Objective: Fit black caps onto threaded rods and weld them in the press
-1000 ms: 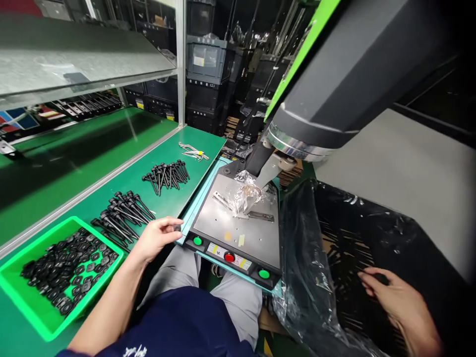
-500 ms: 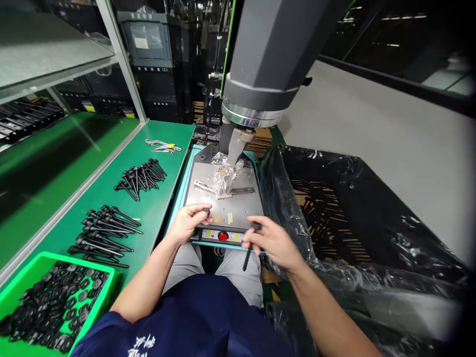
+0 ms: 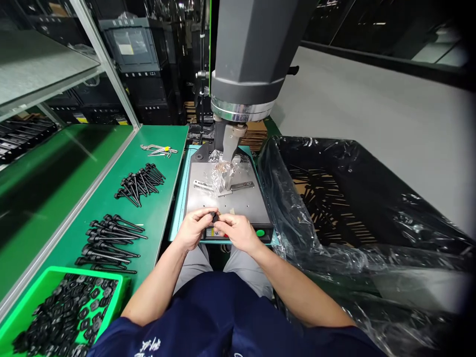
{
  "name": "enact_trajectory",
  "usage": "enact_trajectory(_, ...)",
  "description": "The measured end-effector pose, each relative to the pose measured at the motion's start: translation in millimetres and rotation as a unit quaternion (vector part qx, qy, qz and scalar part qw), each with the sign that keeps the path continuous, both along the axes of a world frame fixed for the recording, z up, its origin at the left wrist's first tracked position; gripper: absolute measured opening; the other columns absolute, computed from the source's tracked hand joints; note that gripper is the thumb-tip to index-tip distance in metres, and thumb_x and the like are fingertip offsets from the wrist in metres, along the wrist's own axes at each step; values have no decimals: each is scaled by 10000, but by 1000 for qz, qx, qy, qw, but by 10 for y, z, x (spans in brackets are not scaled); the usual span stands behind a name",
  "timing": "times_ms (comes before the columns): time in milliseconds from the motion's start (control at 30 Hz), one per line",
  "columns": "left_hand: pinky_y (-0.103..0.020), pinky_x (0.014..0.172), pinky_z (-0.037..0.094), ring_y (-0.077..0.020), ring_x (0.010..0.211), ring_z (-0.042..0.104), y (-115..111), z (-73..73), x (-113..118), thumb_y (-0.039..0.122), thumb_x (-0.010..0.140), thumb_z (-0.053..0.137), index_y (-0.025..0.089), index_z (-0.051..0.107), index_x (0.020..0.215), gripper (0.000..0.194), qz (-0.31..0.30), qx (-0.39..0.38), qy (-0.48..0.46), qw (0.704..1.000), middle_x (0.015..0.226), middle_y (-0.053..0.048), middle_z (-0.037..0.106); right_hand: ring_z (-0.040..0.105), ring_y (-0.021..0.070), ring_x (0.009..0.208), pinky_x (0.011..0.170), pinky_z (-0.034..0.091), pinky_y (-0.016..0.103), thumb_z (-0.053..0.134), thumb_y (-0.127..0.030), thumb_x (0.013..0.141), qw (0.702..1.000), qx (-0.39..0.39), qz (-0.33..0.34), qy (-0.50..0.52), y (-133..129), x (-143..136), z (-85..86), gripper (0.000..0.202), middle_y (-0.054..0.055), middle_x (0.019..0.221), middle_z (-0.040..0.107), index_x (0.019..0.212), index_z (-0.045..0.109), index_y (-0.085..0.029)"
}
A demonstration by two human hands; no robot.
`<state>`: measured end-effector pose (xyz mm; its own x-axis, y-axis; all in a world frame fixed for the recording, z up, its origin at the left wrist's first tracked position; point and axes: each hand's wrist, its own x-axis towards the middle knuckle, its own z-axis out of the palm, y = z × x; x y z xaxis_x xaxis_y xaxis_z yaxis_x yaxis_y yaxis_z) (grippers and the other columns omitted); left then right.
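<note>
Pinching a small black part in the left hand, with the right hand fingertips right up against it (exact grip hard to tell), at the metal plate's near edge. Decent room rightward over smooth metal, up to the crinkly plastic liner. Leftward, past the green bench's straight edge: skinny ridged screws in bunches, plus squarish bits in a green tub.

A green workbench is being bordered on its left by metal-framed shelving. Behind the workbench, dim space is being filled by stacked crates; well to its right, a grey panel is being edged in black.
</note>
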<state>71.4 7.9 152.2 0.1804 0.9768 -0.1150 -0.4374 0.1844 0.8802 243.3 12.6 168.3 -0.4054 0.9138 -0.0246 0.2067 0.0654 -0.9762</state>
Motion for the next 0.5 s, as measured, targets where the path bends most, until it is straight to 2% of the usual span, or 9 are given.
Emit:
enact_trajectory(100, -314, 809, 522, -192, 860, 676, 10, -23, 9, 410, 683, 837, 180, 769, 1015, 410, -11, -14, -2, 1000, 997, -92, 750, 567, 130, 549, 555, 441, 245, 589, -363, 884, 999, 37, -11, -20, -19, 0, -22, 228, -4, 656, 652, 747, 653, -193)
enact_trajectory(200, -330, 835, 529, -211, 903, 688, 15, -7, 56, 417, 659, 854, 179, 766, 1007, 431, -1, -31, -10, 999, 971, -93, 757, 516, 138, 556, 587, 418, 263, 612, -355, 883, 985, 147, -62, -72, -41, -20, -26, 273, -9, 584, 577, 657, 605, -201)
enact_trajectory(300, -312, 801, 538, -195, 877, 695, 12, 39, 115, 415, 643, 866, 183, 767, 969, 412, 21, -37, -28, 999, 945, -80, 761, 530, 155, 599, 624, 414, 275, 590, -336, 901, 964, 224, -103, -98, -54, -53, -33, 282, 13, 623, 587, 649, 590, -210)
enact_trajectory(400, -286, 758, 538, -184, 862, 696, 10, 69, 150, 401, 643, 869, 180, 765, 956, 397, 34, -36, -32, 998, 940, -78, 762, 570, 170, 648, 652, 418, 280, 575, -305, 915, 955, 254, -112, -103, -55, -75, -53, 239, 32, 691, 633, 697, 614, -213)
enact_trajectory(500, -297, 767, 539, -195, 869, 699, 8, 66, 162, 411, 649, 865, 167, 760, 962, 410, 46, -32, -22, 998, 953, -92, 762, 577, 169, 640, 648, 414, 281, 589, -288, 909, 957, 248, -113, -96, -54, -83, -68, 228, 29, 689, 641, 696, 621, -211)
